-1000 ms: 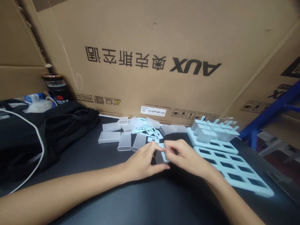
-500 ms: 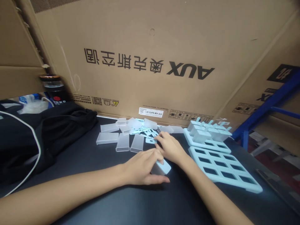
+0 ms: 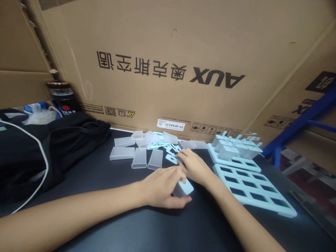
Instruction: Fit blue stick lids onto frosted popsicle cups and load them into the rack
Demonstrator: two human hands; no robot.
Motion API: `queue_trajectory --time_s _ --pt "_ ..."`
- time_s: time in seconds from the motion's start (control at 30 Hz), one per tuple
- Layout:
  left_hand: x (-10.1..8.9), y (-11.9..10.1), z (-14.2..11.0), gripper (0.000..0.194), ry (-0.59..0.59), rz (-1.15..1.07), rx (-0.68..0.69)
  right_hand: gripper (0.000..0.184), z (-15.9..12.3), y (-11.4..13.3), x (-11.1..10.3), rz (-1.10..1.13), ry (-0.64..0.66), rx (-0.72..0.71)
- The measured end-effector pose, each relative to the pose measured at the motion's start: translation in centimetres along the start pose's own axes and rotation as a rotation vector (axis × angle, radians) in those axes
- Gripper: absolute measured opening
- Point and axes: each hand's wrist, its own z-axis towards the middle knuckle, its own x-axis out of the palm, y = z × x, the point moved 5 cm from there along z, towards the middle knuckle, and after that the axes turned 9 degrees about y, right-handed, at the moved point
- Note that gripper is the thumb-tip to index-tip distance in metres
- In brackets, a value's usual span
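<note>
My left hand (image 3: 163, 185) is closed around a frosted plastic mould cup with a pale blue cap (image 3: 184, 188), resting on the black table (image 3: 110, 210). My right hand (image 3: 192, 164) reaches forward over the table, fingertips on a flat pale blue stick piece (image 3: 172, 158) at the edge of a pile of such pieces. Several loose frosted cups (image 3: 139, 157) lie behind and to the left. A pale blue tray with rectangular holes (image 3: 256, 190) lies to the right. A second tray (image 3: 236, 154) behind it holds several capped cups.
A large cardboard box printed AUX (image 3: 170, 66) stands along the back of the table. A black bag (image 3: 52, 143) with a white cable (image 3: 42, 154) lies at the left, a dark bottle (image 3: 61, 96) behind it. A blue metal frame (image 3: 301, 122) stands at the right.
My right hand let go of the capped cup and reached forward to the flat blue pieces. My left hand kept the cup and lowered it to the table.
</note>
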Motion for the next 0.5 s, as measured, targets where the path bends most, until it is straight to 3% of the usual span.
queue_trajectory --time_s 0.13,0.33,0.5 --pt "0.2 0.1 0.0 0.038 0.013 -0.004 -0.020 0.012 -0.3 -0.9 -0.2 0.071 0.008 0.040" --pt "0.9 0.5 -0.4 0.047 0.007 0.086 -0.002 0.028 -0.9 -2.2 -0.3 0.183 0.041 0.109" --pt "0.5 0.9 -0.5 0.058 0.026 0.103 -0.112 0.010 -1.8 -2.4 -2.6 0.218 -0.038 0.138"
